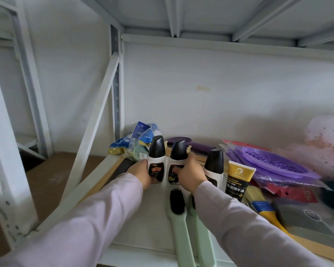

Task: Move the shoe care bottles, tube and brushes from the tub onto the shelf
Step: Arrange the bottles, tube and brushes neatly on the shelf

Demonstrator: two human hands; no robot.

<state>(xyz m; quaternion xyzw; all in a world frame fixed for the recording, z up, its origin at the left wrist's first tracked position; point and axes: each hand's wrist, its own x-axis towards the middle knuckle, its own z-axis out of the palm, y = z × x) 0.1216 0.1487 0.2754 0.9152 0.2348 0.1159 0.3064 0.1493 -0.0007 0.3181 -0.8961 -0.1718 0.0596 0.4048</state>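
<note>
Three white shoe care bottles with black caps stand upright on the white shelf (135,212). My left hand (141,171) grips the left bottle (156,160). My right hand (189,173) grips the middle bottle (175,162). The third bottle (214,166) stands free to the right. A black and yellow tube (237,179) stands upright beside it. Two pale green brushes lie on the shelf in front: the left brush (178,218) shows black bristles, and the right brush (202,234) is partly hidden by my right sleeve. The tub is not in view.
Blue and yellow packets (137,140) are heaped at the back left. A dark purple item (183,142) lies behind the bottles. Purple plastic strainers in wrap (274,164), a yellow-handled paintbrush (266,211) and a grey block (307,218) crowd the right side. A diagonal shelf brace (93,135) stands left.
</note>
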